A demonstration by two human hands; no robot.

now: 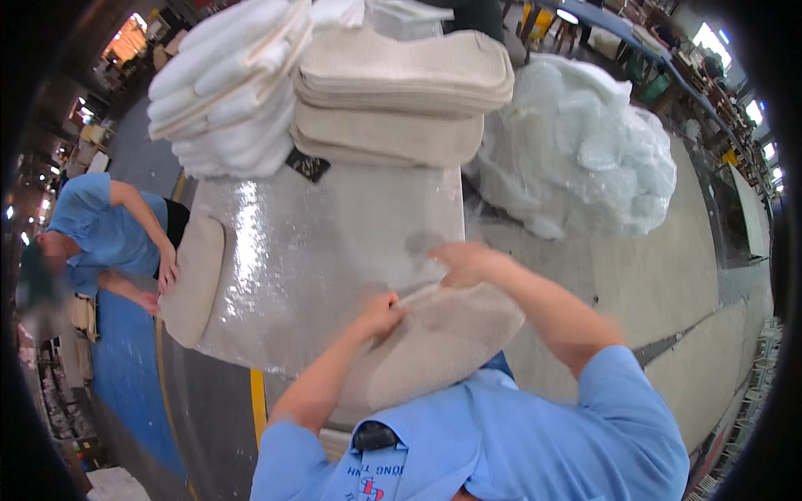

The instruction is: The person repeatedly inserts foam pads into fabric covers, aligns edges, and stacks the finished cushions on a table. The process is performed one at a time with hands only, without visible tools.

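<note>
A beige fabric cushion (434, 346) lies against my body at the near edge of the table, tilted, its far edge toward the tabletop. My left hand (383, 317) is closed on the cushion's far edge, near its left part. Over the same edge, further right, my right hand (469, 264) reaches with its fingers stretched out; it is smeared by motion. Whether the right palm touches the cushion I cannot tell. The table (334, 225) under both hands has a shiny plastic-covered top.
Beyond my hands stand a stack of beige cushions (401, 75) and a pile of white padding (225, 83), with a small black packet (307, 165) beside them. A big clear bag (585, 150) of white material sits right. At left a co-worker (117, 225) holds another beige cushion (194, 284).
</note>
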